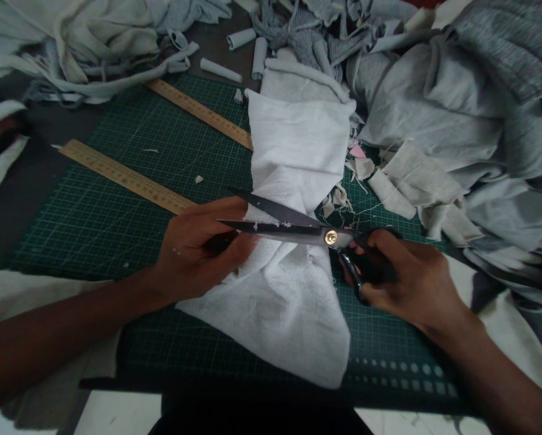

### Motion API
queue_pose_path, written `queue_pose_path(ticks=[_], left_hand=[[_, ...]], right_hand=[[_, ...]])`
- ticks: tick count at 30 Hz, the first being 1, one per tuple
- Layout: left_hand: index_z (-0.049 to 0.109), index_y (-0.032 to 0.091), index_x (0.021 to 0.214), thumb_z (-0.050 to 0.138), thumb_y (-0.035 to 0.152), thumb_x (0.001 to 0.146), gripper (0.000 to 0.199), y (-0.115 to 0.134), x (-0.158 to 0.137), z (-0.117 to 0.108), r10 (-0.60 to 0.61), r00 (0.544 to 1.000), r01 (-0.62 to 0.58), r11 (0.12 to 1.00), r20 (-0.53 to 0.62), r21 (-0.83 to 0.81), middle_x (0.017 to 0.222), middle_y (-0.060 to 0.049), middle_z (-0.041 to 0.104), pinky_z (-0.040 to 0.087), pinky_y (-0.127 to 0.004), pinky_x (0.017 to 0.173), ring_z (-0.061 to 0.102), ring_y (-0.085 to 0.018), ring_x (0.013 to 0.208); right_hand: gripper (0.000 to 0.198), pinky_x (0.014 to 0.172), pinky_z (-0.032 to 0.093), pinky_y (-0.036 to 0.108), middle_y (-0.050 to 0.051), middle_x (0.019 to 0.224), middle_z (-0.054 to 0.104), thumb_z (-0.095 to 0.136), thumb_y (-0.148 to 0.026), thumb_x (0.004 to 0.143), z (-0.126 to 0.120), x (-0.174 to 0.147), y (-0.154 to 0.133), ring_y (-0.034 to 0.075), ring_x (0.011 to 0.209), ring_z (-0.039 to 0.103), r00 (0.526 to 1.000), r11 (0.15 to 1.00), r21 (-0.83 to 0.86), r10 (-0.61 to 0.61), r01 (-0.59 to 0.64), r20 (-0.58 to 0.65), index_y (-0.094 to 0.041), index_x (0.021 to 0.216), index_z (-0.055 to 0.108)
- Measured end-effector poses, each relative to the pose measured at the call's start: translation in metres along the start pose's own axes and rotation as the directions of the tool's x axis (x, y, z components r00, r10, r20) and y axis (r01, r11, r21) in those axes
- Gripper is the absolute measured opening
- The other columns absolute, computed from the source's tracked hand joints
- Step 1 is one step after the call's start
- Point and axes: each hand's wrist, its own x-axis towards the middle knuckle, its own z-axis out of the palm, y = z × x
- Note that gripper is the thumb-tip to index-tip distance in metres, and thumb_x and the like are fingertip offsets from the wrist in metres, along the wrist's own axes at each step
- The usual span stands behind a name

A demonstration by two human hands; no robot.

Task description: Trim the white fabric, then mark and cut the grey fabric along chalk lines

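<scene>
While pinching with the nearer left hand [202,249] the white cloth [300,136] running lengthwise away over the green mat [155,124], basically just gripping scissors [330,237] in the right hand [409,279], parted and aimed left, crosswise over the cloth's bunched middle.

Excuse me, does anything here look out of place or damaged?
Mostly untidiness: pale scraps lie scattered on the green mat, right of the white cloth. A small pink scrap stands out by its colour, and lint clings to the open scissors. I see no clear damage.
</scene>
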Motion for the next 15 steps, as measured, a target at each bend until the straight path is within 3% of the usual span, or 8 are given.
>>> queue_pose_path(ticks=[6, 11, 15], left_hand=[[0.055, 0.019, 0.079, 0.053, 0.032, 0.110, 0.034, -0.0022, -0.0044, -0.0008, 0.010, 1.000, -0.009, 0.999, -0.007, 0.046, 0.086, 0.003, 0.070, 0.060, -0.017, 0.075, 0.072, -0.007, 0.084], [0.061, 0.018, 0.086, 0.056, 0.027, 0.108, 0.024, -0.0036, -0.0068, -0.0005, 0.001, 1.000, 0.000, 0.999, -0.012, 0.037, 0.085, 0.004, 0.072, 0.065, -0.025, 0.086, 0.074, -0.008, 0.082], [0.063, 0.018, 0.086, 0.058, 0.027, 0.107, 0.023, -0.0039, -0.0088, -0.0001, -0.028, 0.999, 0.029, 0.998, -0.017, 0.052, 0.080, 0.004, 0.069, 0.065, -0.025, 0.082, 0.071, -0.008, 0.075]], right_hand=[[0.004, 0.045, 0.037, 0.025, -0.001, 0.068, 0.066, 0.052, -0.024, 0.099, -0.0007, 0.0009, 0.0017, 0.013, 0.048, 0.054, 1.000, 1.000, 0.010, -0.027, 0.027, 0.000, -0.022, 0.096, 0.053], [0.008, 0.043, 0.034, 0.026, -0.001, 0.067, 0.067, 0.052, -0.025, 0.101, -0.0006, 0.0010, 0.0032, 0.013, 0.047, 0.055, 0.998, 0.999, -0.003, -0.052, 0.052, -0.017, -0.022, 0.094, 0.053], [0.010, 0.042, 0.034, 0.025, -0.003, 0.064, 0.065, 0.053, -0.024, 0.101, -0.0017, 0.0012, 0.0033, 0.012, 0.043, 0.053, 0.997, 0.998, -0.018, -0.068, 0.067, -0.035, -0.022, 0.092, 0.054]])
